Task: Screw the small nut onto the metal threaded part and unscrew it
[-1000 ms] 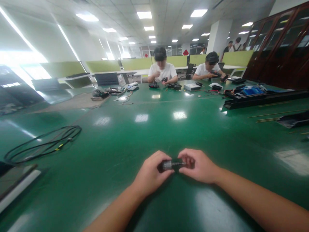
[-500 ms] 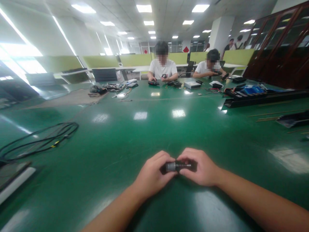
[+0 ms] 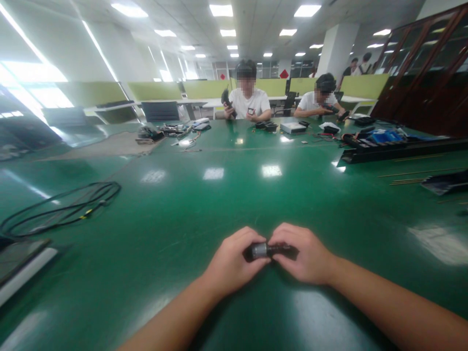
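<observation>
A short dark cylinder with a silver band (image 3: 260, 250) lies sideways between my two hands, low over the green table (image 3: 175, 204). My left hand (image 3: 234, 263) is closed round its left end, thumb below and fingers above. Wrapped round the darker right end is my right hand (image 3: 305, 253), its fingertips close to those of the left. Both palms hide part of the cylinder, and I cannot make out its exact kind.
Coiled black cable (image 3: 58, 209) and a flat white-edged thing (image 3: 29, 275) lie at left. At right are a black metal channel (image 3: 395, 152), blue parts (image 3: 387, 135) and thin rods (image 3: 405, 182). Across the table sit two people, with a white box (image 3: 293, 127) between them.
My hands keep their grip on the cylinder, which looks slightly turned. Opposite, a person has lifted a dark power tool off the table and holds it upright.
</observation>
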Available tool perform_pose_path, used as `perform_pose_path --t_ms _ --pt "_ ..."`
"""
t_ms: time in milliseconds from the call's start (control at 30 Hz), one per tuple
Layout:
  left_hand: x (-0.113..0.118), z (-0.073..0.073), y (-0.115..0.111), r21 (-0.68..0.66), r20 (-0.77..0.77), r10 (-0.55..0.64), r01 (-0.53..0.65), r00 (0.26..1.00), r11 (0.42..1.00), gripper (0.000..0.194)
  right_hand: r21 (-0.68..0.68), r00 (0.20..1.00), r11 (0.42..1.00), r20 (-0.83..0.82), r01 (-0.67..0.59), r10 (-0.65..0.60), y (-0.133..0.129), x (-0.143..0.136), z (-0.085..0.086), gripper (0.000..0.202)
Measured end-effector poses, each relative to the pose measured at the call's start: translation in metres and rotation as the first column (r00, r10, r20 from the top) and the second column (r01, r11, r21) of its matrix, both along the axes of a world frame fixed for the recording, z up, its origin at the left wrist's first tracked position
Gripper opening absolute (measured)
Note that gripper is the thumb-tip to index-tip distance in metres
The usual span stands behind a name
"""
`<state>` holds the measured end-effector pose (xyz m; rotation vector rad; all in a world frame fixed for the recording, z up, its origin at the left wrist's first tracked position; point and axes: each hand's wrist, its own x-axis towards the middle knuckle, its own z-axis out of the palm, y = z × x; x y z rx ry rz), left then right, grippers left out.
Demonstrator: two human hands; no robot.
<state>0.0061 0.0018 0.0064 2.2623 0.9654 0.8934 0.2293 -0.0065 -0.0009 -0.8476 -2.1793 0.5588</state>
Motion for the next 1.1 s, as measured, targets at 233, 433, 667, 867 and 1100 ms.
perform_pose_path --t_ms 233,433,667,867,1100 --pt "-0.0002 -0.0030 0.0008 0.026 0.012 -0.018 0.017 1.000 1.000 0.024 0.011 1.000 1.000 0.017 0.013 -0.013 0.0030 -0.0003 -0.0067 0.018" --pt "0.0000 -0.0051 0.0002 0.025 0.010 -0.020 0.020 1.000 0.999 0.023 -0.008 1.000 1.000 -0.008 0.003 -0.003 0.0043 -0.0003 -0.0088 0.017" --pt "0.0010 -0.0039 0.0001 0.025 0.003 -0.025 0.025 1.000 0.999 0.022 -0.041 1.000 0.999 -0.001 0.005 -0.005 0.0046 0.0002 -0.0065 0.014" --pt "0.0019 -0.0044 -0.0007 0.022 0.000 -0.014 0.014 1.000 1.000 0.022 -0.048 1.000 0.999 0.001 0.005 -0.005 0.0042 -0.0001 -0.0070 0.011" --pt "0.0024 -0.0030 -0.0013 0.025 0.010 -0.001 0.000 1.000 1.000 0.023 -0.058 1.000 0.998 0.015 0.011 -0.010 0.0035 0.0001 -0.0063 0.011"
